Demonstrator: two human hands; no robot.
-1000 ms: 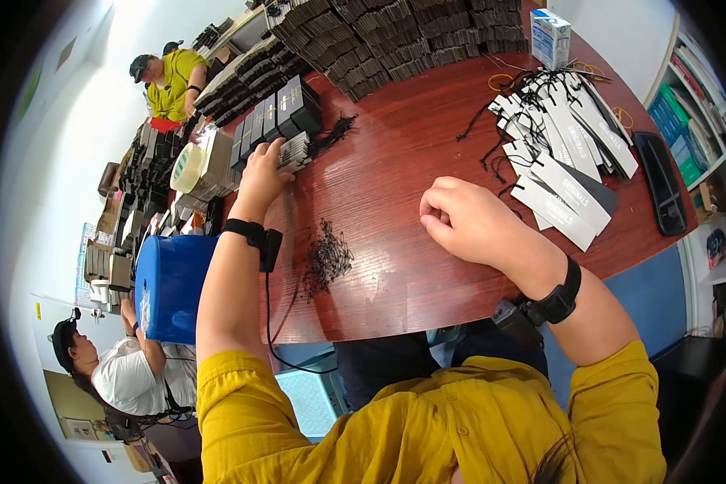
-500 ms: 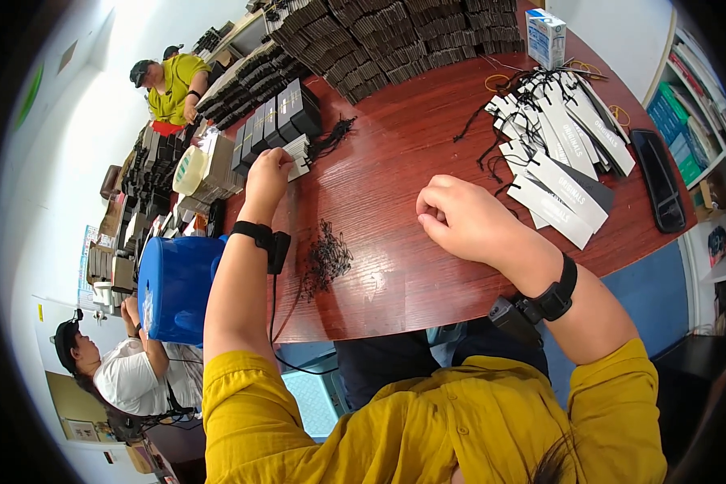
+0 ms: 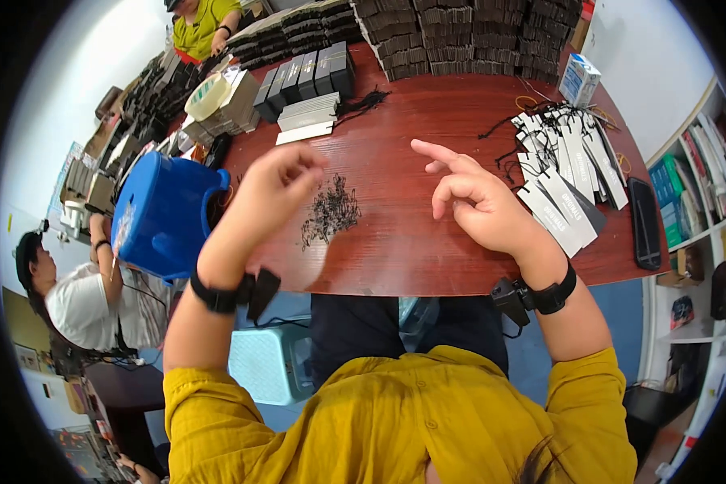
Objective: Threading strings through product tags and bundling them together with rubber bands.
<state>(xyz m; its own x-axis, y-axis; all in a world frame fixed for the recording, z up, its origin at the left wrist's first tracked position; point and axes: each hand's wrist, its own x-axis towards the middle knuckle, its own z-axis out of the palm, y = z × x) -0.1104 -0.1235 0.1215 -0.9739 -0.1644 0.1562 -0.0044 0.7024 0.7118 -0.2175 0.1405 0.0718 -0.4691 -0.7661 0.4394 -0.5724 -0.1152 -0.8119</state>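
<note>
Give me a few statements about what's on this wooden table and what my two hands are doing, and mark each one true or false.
1. A small pile of tiny dark pieces lies on the table between the two hands. True.
2. The right hand grips a white tag. False: it is raised above the table with the forefinger stretched out and nothing visible in it.
3. The tags with black strings lie to the right of the right hand. True.
4. The blue container stands at the table's right edge. False: it is at the left edge, beside the left hand.
5. Both wrists are bare. False: each carries a black band.
</note>
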